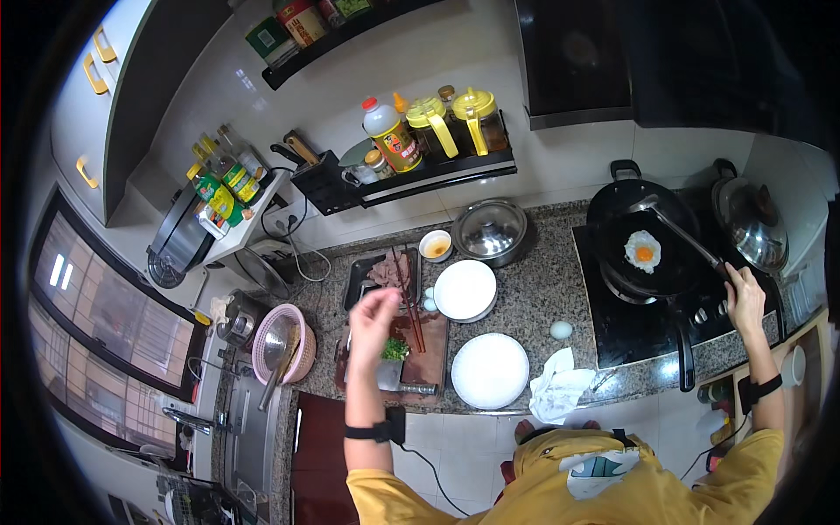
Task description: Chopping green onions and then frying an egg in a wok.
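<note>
My right hand [745, 303] is closed around the handle of a metal spatula [686, 231], whose blade rests over the far part of the black wok [607, 246]. A fried egg [643, 252] with an orange yolk lies in the wok. My left hand [373, 328] hovers over the cutting board [426, 367], its fingertips drawn together; no object shows between them. Below it are chopped green onions [394, 349] and a cleaver [388, 375]. Brown chopsticks [412, 308] lean across the meat tray [355, 283], which holds raw sliced meat [388, 270].
White bowl [465, 291], white plate [489, 371], pale egg [561, 330] and crumpled paper towel [560, 387] occupy the granite counter. A lidded steel pot [490, 231] and small bowl [435, 247] stand behind. The wok's handle [684, 354] juts over the front edge. A pink basket [308, 348] sits left.
</note>
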Tool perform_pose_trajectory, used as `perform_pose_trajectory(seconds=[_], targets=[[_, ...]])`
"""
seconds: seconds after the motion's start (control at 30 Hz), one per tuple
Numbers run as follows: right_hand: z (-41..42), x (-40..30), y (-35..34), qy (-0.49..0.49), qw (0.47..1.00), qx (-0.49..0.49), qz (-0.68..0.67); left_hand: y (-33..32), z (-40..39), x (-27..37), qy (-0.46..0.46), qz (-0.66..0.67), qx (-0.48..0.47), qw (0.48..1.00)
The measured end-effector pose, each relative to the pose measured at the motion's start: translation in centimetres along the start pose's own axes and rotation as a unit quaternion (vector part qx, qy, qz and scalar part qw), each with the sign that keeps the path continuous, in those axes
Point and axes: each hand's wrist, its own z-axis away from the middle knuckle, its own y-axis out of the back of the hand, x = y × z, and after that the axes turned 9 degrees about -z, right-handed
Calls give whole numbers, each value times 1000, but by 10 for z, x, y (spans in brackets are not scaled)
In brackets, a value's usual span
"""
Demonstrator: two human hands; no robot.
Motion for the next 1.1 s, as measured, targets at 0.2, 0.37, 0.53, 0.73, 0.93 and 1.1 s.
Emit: perform_pose_trajectory(seconds=[0.2, 0.37, 0.53, 0.73, 0.93, 1.1], targets=[[9, -2, -26, -6, 1000, 24, -2, 55, -82, 17, 60, 100, 66, 991], [25, 6, -32, -12, 1000, -9, -17, 64, -153, 22, 56, 176, 110, 977], [29, 1, -12, -41, 996, -82, 19, 58, -227, 10, 94, 113, 116, 982], [-16, -160, 61, -11, 993, 87, -74, 66, -298, -5, 58, 83, 50, 994], [39, -250, -32, -6, 872, -327, -364, 89, -346, -13, 143, 66, 22, 987], [115, -239, -160, 6, 834, -437, -337, 86, -359, -20, 180, 121, -54, 975]])
